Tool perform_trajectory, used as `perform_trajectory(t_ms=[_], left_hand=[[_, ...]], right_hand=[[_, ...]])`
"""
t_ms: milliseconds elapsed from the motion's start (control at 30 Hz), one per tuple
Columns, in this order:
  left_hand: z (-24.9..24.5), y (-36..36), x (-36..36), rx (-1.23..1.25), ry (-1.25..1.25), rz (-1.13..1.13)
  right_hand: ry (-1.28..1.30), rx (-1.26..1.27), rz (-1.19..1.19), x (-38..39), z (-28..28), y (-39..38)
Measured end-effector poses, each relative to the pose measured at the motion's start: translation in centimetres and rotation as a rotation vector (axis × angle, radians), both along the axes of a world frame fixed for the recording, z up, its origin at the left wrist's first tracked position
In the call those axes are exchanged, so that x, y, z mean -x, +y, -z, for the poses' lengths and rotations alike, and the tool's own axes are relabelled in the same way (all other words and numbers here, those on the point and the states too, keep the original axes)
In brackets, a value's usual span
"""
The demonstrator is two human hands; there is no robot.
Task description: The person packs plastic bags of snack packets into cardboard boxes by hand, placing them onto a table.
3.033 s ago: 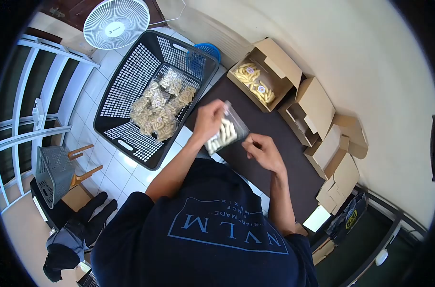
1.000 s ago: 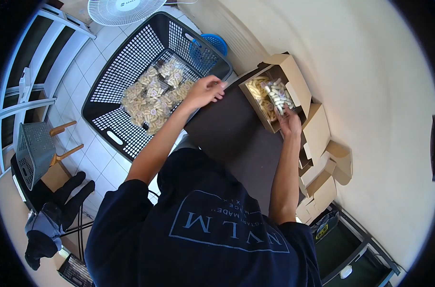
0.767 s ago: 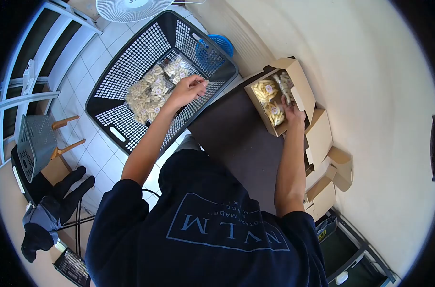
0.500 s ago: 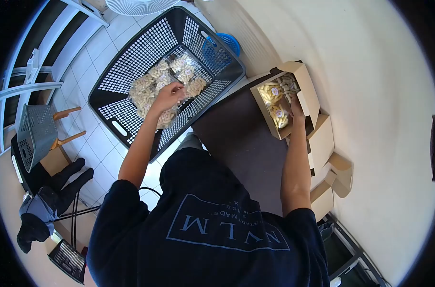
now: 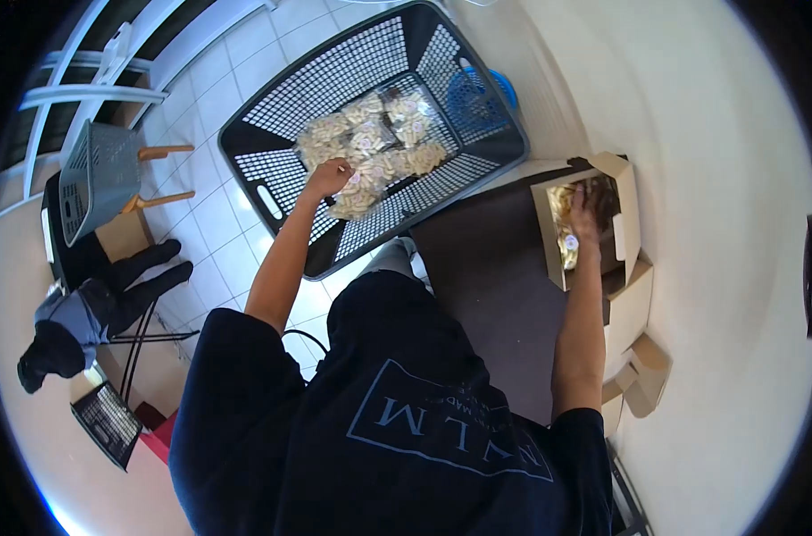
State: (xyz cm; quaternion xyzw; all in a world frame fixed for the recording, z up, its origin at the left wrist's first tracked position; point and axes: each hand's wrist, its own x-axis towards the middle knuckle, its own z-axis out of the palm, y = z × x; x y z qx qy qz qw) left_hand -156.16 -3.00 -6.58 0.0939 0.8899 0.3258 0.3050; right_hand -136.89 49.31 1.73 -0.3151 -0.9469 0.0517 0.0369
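Note:
My left hand (image 5: 330, 178) is in the big dark plastic basket (image 5: 261, 134), its fingers closed at the edge of a clear bag of pale, finger-shaped snacks (image 5: 363, 177). Several similar bags (image 5: 367, 136) with round labels lie around it on the basket's bottom. On the right, my right hand (image 5: 585, 217) reaches into an open cardboard box (image 5: 630, 210). Its fingers are stretched out over the bags of yellowish snacks (image 5: 566, 241) there and partly cover them. The box stands on a dark brown tabletop (image 5: 477, 277).
Behind the basket is a blue basket (image 5: 504, 89). More cardboard boxes (image 5: 642, 375) line the wall on the right. At left, a grey basket (image 5: 98, 179) stands near wooden legs, and another person (image 5: 89, 308) is beyond it. White tiles (image 5: 218, 192) cover the floor.
The whole view has shifted, so the basket and box appear further right. My left hand has moved to the near left side of the bags. My right hand has moved further over the box's contents.

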Motion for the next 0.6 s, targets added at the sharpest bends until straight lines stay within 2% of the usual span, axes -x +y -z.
perform_trajectory(t_ms=[33, 67, 133, 167, 233, 267, 300, 333, 367, 400, 433, 467, 500, 533, 600], left_hand=[[0.8, -0.6, 0.1, 0.08, 0.009, 0.012], [1.7, -1.2, 0.1, 0.089, 0.004, 0.001], [4.0, -2.4, -0.2, 0.179, -0.004, -0.023], [5.1, -2.9, -0.3, 0.179, -0.005, -0.075], [6.4, -3.4, -1.2, 0.184, 0.063, -0.071], [7.2, -3.5, -1.2, 0.181, 0.143, -0.061], [8.8, -3.4, -1.1, 0.137, 0.141, -0.081], [9.4, -3.2, -1.1, 0.136, 0.132, -0.078], [10.2, -2.5, -0.7, 0.102, 0.191, -0.052], [10.6, -1.7, -0.5, 0.068, 0.249, -0.023], [9.1, -0.3, -0.1, 0.169, 0.138, -0.011], [9.6, 0.1, -0.1, 0.158, 0.129, 0.006], [10.4, 0.5, 0.2, 0.189, 0.151, 0.046], [11.4, 1.3, 0.8, 0.212, 0.176, 0.094], [13.6, 2.1, 1.6, 0.242, 0.17, 0.203]], right_hand=[[0.013, -0.032, 0.001, 0.7, -1.0, -0.7], [0.006, 0.124, 0.036, 0.7, -2.3, -1.2], [-0.315, 0.108, 0.079, 1.5, -5.6, -3.3], [-0.322, 0.112, 0.072, 1.5, -4.2, -2.9], [-0.004, 0.02, 0.065, 0.2, 0.6, 0.1], [-0.006, 0.021, 0.067, 0.0, 2.3, 1.9], [-0.132, 0.014, 0.016, -0.3, 3.6, 3.9], [-0.261, 0.006, -0.035, 0.3, 1.8, 2.6], [-0.479, -0.31, -0.097, 0.3, 0.1, 0.9], [-0.483, -0.312, -0.091, 1.5, -1.8, -0.9], [-0.46, -0.156, -0.045, 2.0, -3.2, -2.0], [-0.433, -0.007, 0.011, 1.9, -3.9, -2.1], [0.045, 0.289, 0.018, -0.1, 3.1, 3.8], [-0.368, -0.279, -0.312, -0.5, 1.8, 5.9], [0.217, 0.472, 0.064, 0.2, -4.5, 0.9]])
